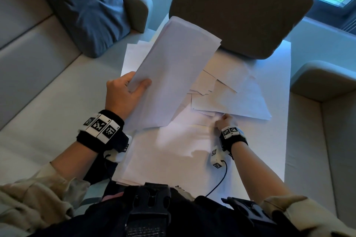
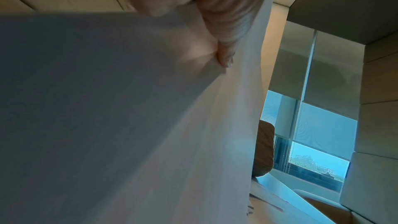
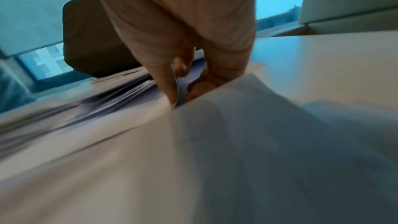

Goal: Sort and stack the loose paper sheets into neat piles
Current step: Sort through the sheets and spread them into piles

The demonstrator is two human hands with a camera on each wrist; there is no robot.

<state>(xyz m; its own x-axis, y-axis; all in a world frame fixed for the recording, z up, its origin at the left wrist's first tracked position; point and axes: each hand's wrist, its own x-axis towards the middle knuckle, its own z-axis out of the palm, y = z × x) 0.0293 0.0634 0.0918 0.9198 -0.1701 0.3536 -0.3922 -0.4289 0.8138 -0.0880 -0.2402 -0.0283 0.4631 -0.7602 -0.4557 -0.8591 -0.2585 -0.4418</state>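
Nearest the head camera is a black chest harness (image 1: 148,211) with two plastic buckles, at the near edge of the white tabletop (image 1: 269,150). Two hands show, each wrist in a black band carrying square black-and-white coded tags (no readable letters on them).

The left hand (image 1: 123,94) is raised above the tabletop's left side and grips a held bundle of sheets (image 1: 173,75), thumb on top and fingers (image 2: 224,57) curled beneath; how many sheets it holds cannot be counted. Its long axis runs from the hand up and away toward the brown chair back (image 1: 240,9) at the tabletop's far edge, with the far end tilted upward.

The right hand (image 1: 224,121) is low on the tabletop, right of centre, fingers (image 3: 170,88) curled and pinching the near edge of a loose heap of sheets (image 1: 231,94), whose edge lifts off the surface in the right wrist view. That heap lies fanned at differing angles, too overlapped to count. One flatter pile (image 1: 163,156) lies at the tabletop's near side, long axis running away from the harness. All paper looks blank.

Left of the tabletop, a blue cushion (image 1: 86,5) leans on a pale sofa (image 1: 38,82).
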